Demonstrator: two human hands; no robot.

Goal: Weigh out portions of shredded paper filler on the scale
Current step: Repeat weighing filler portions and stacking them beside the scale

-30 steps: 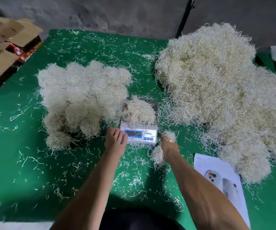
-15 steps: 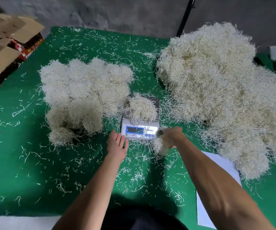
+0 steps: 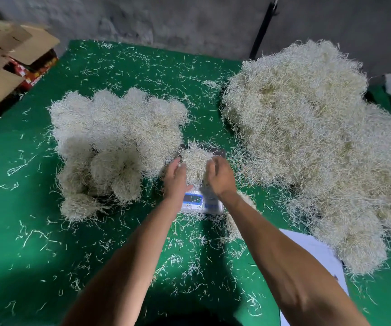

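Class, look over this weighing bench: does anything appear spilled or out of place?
Yes. Loose shreds are scattered across the green table cover, away from the big heap and the balled portions. A stray clump lies beside the scale, partly under the right forearm.

Both bare forearms reach forward over the scale [image 3: 201,203], wrists close together above its display. The left hand [image 3: 175,178] lies flat, fingers straight and together, against the left side of the paper portion [image 3: 195,162] on the scale. The right hand [image 3: 219,176], fingers curled, cups the portion's right side.
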